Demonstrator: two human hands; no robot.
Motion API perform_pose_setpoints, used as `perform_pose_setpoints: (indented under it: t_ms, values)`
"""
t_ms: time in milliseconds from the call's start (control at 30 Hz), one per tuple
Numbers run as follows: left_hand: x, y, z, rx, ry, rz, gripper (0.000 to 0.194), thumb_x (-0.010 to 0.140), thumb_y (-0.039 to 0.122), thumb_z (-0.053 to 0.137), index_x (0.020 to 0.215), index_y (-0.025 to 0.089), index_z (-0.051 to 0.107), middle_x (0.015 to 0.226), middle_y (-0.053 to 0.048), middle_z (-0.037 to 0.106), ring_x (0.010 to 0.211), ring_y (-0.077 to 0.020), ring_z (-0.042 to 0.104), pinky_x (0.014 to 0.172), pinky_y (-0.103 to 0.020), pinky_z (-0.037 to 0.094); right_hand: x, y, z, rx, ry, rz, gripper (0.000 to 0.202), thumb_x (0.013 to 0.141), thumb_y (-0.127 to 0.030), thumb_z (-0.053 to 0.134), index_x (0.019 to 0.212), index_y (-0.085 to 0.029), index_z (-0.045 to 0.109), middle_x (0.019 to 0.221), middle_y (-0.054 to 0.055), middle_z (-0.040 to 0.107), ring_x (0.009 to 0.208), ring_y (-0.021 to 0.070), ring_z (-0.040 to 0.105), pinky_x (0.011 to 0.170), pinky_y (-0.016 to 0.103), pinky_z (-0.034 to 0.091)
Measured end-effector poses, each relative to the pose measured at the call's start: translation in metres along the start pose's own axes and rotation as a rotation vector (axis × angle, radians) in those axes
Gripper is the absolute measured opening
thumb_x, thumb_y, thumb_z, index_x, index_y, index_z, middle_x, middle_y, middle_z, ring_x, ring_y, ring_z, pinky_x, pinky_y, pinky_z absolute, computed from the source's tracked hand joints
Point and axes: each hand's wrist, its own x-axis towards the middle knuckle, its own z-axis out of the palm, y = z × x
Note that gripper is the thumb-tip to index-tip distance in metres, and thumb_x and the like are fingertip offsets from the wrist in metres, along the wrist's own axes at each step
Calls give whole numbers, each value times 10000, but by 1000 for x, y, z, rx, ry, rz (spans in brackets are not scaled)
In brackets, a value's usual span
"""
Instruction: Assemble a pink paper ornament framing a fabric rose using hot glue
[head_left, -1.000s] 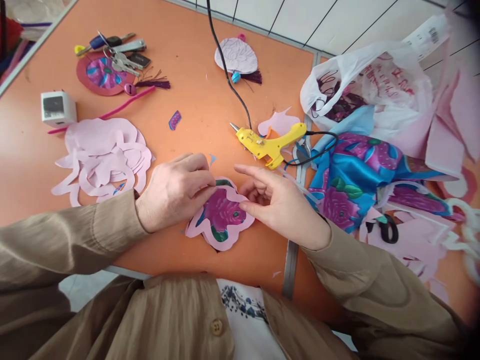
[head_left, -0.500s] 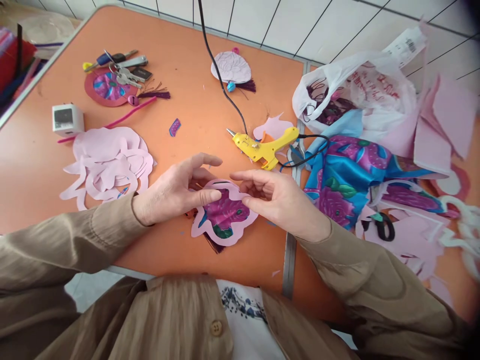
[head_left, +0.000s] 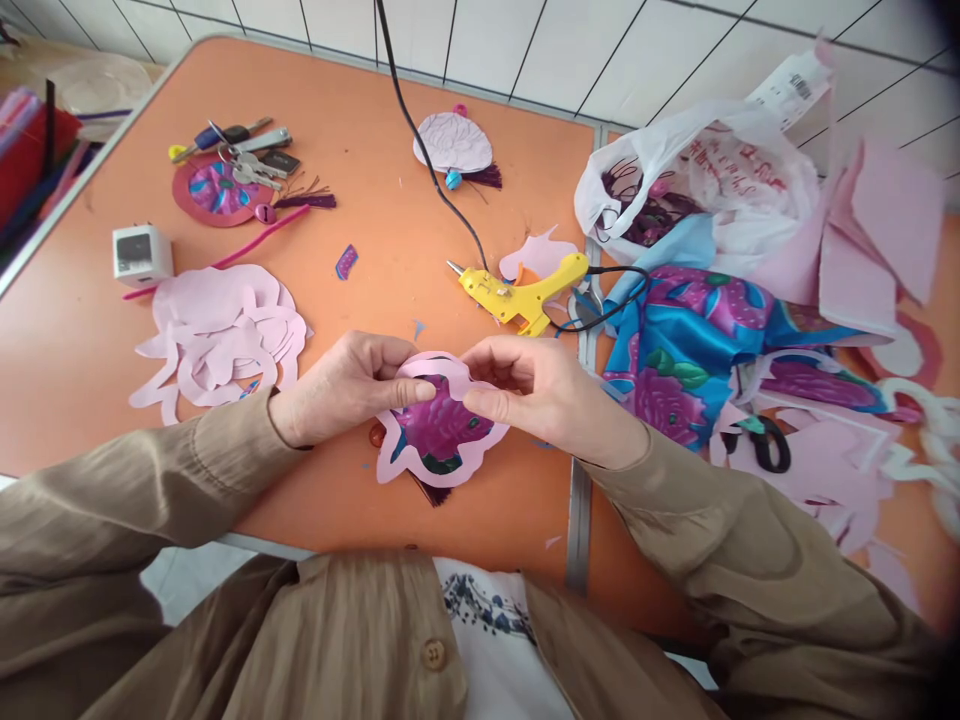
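Between my two hands is a pink foam ornament (head_left: 484, 445) with a wavy outline and a purple floral fabric centre. My left hand (head_left: 345, 385) pinches its upper left edge, thumb on the front and fingers behind. On the upper right edge my right hand (head_left: 540, 395) grips it the same way, its fingers partly hidden. A dark tassel (head_left: 433, 494) sticks out below the ornament, and a small reddish bead (head_left: 376, 435) shows beside its left side. The yellow glue gun (head_left: 517, 295) lies just beyond my right hand.
Pink foam cutouts (head_left: 225, 335) are piled at the left near a white charger (head_left: 141, 254). Keys (head_left: 255, 168) rest on a round ornament (head_left: 191, 205). A shell-shaped ornament (head_left: 454, 140) lies at the back. Blue floral fabric (head_left: 682, 345) and a plastic bag (head_left: 720, 190) fill the right; a black cord (head_left: 409, 110) crosses the table.
My left fingers, raised above the ornament before, have come down and closed on its upper edge. The right hand keeps its grip with the thumb slightly shifted. The whole view has moved slightly.
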Motion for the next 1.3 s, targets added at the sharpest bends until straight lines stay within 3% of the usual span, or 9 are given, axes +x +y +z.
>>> perform_pose_setpoints:
  t_ms: [200, 300, 533, 767, 967, 1300]
  values:
    - [0, 2, 1, -56, -12, 19, 523, 659, 590, 831, 794, 126, 630, 652, -16, 674, 574, -127, 620, 518, -222, 505, 4, 3, 5, -78, 66, -32, 380, 762, -510, 717, 634, -191, 557, 567, -38, 490, 528, 92, 430, 477, 247, 343]
    - [-2, 4, 0, -83, -23, 8, 542, 644, 596, 838, 814, 119, 644, 670, -21, 683, 564, -115, 608, 509, -206, 487, 4, 5, 4, -22, 52, -13, 390, 764, -536, 717, 663, -182, 586, 588, -26, 525, 536, 97, 456, 483, 247, 361]
    - [-4, 2, 0, -30, 97, 75, 537, 655, 619, 821, 722, 107, 673, 573, -7, 648, 502, -82, 567, 483, -164, 464, 4, 6, 4, 75, 24, 2, 428, 724, -538, 766, 635, -162, 583, 566, -38, 493, 524, 72, 410, 477, 229, 347]
    - [-4, 5, 1, -93, 54, 68, 547, 641, 606, 839, 799, 102, 696, 587, -23, 675, 504, -106, 605, 472, -176, 481, 4, 7, 5, 105, 17, 4, 434, 733, -566, 745, 672, -164, 591, 602, -22, 543, 542, 85, 469, 491, 240, 386]
    - [-4, 1, 0, -75, 86, 149, 487, 722, 577, 800, 708, 103, 689, 589, -17, 667, 512, -80, 581, 495, -160, 483, 3, 6, 5, 87, 12, -7, 421, 747, -541, 744, 648, -168, 576, 583, -37, 503, 527, 73, 429, 479, 234, 356]
    - [-3, 1, 0, -156, 36, 151, 429, 733, 509, 821, 671, 107, 684, 564, -14, 672, 461, -74, 583, 467, -154, 500, 4, 7, 3, 189, -35, -5, 377, 700, -458, 810, 628, -164, 585, 597, -35, 532, 560, 74, 455, 516, 234, 375]
